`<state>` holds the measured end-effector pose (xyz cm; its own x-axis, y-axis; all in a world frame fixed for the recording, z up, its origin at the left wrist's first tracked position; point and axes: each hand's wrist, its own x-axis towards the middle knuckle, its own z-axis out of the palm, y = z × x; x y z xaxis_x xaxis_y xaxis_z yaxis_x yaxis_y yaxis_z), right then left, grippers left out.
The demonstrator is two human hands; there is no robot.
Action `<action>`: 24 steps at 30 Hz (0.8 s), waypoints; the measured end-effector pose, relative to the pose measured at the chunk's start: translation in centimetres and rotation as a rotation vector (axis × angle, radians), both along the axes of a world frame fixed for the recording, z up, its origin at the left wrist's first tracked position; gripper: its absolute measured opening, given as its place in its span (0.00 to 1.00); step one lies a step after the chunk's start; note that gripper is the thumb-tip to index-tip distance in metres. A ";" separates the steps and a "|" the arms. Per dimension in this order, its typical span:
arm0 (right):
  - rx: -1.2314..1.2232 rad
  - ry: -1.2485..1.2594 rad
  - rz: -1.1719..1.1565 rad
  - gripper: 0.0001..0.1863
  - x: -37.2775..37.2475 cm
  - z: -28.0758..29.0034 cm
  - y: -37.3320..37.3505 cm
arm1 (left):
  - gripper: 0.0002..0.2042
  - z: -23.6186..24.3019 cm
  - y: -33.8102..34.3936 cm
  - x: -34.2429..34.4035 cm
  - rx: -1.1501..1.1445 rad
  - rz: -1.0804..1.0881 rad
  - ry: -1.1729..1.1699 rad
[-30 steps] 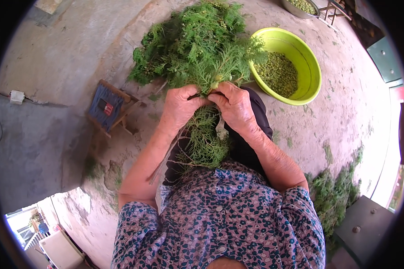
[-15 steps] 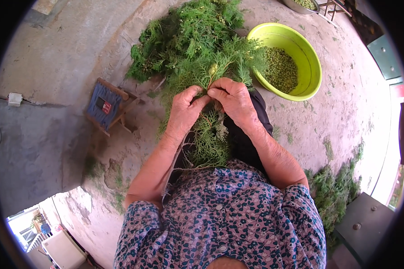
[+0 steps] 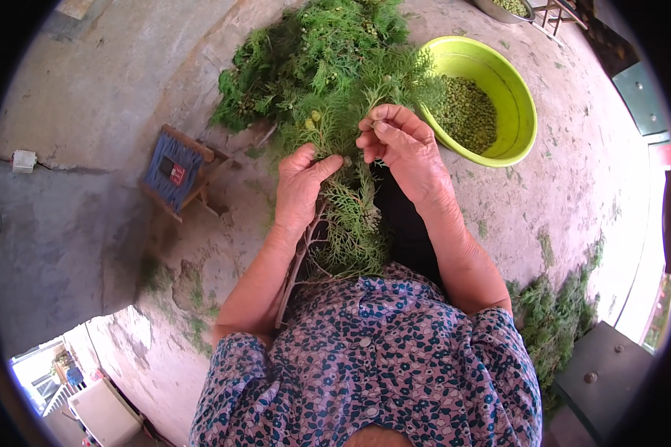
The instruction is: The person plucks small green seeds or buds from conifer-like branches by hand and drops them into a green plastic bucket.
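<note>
My left hand (image 3: 301,190) is closed around a leafy evergreen branch (image 3: 349,223) that lies across my lap, its bare woody stem running down toward my left arm. Small yellow-green cones (image 3: 313,119) show on the foliage just beyond those fingers. Lifted a little off the branch, my right hand (image 3: 406,153) has thumb and forefinger pinched together. What sits in that pinch is too small to make out; it may be a cone. A lime-green basin (image 3: 520,97), partly filled with small round green cones (image 3: 466,112), stands to the far right of my right hand.
A large heap of cut evergreen branches (image 3: 313,56) lies ahead. At left stands a small wooden stool with a blue woven seat (image 3: 177,167). A metal bowl (image 3: 499,11) of green cones is at the far right. More cut greenery (image 3: 552,320) lies on the right floor.
My right hand has drawn up and away from the left, still pinched. My left hand has shifted slightly down with the branch, and the foliage has swung left.
</note>
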<state>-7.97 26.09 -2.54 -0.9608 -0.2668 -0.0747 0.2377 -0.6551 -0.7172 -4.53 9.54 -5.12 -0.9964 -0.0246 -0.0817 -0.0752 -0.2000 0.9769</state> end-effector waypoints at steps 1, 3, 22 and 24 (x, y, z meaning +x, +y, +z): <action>0.001 -0.002 0.000 0.06 0.2 0.2 0.1 | 0.02 0.1 0.1 0.0 0.001 0.000 -0.002; -0.026 -0.014 -0.026 0.06 0.5 0.7 0.2 | 0.03 0.5 0.5 0.1 0.145 0.098 -0.086; 0.537 -0.075 0.224 0.04 1.1 -2.2 -0.9 | 0.12 0.9 1.0 0.1 0.147 -0.010 -0.027; 0.510 -0.108 0.272 0.05 1.1 -1.9 -0.7 | 0.12 0.9 0.9 0.0 0.150 -0.030 -0.031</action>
